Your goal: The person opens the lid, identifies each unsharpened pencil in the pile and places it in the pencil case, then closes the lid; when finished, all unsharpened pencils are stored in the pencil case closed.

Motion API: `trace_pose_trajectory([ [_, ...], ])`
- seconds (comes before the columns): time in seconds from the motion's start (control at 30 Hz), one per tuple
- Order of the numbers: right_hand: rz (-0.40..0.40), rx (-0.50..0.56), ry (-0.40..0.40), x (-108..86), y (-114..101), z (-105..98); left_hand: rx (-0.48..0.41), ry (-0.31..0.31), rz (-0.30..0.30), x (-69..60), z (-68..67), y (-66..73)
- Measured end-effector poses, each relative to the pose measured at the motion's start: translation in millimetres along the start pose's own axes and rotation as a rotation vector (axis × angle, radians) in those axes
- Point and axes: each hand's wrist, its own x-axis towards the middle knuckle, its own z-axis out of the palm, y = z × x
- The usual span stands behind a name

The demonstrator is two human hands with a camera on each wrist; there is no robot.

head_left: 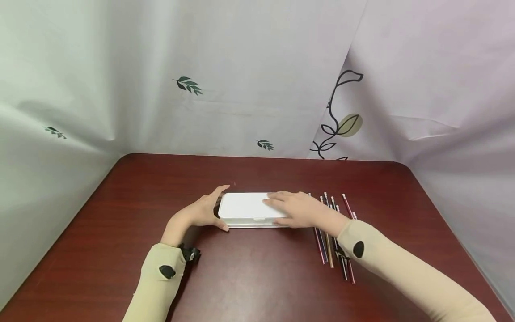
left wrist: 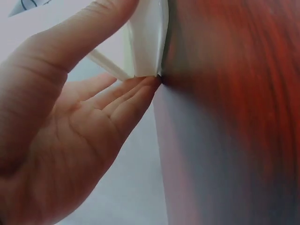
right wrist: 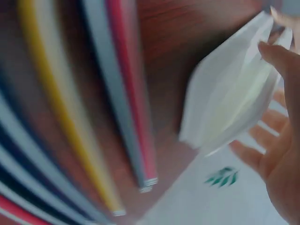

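Note:
A white pencil case (head_left: 245, 205) lies on the table with a small latch on its front. In the left wrist view, a gap shows between its lid (left wrist: 105, 63) and its base (left wrist: 147, 42). My left hand (head_left: 203, 211) holds the left end, thumb at the front corner and fingers round the far side. Palm down, my right hand (head_left: 297, 209) rests on the right part of the lid, fingers extended across the top and thumb along the front edge. The right wrist view shows the case (right wrist: 229, 89) end-on, with that hand's fingers spread.
Several pencils (head_left: 329, 248) lie on the table to the right of the case, partly under my right forearm. The dark red wooden table (head_left: 257, 277) has rounded far corners. A pale curtain (head_left: 249, 53) with leaf prints hangs behind it.

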Motion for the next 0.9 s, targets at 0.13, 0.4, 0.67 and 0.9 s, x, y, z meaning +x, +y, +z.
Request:
trace_pose_trajectory([
  [0.13, 0.046, 0.229, 0.09, -6.1, 14, 3, -0.042, -0.004, -0.017, -1.2, -0.5, -3.5],
  [0.4, 0.331, 0.75, 0.26, 14.3, 38, 0, -0.111, -0.007, -0.001, 1.0, 1.9, -1.8],
  [0.67, 0.648, 1.145, 0.306, 26.7, 62, 2, -0.065, -0.033, -0.025, 9.0, 7.0, 4.4],
  [0.9, 0.851, 1.182, 0.329, 33.0, 76, 9, -0.025, -0.066, -0.004, 13.2, 9.0, 10.3],
])
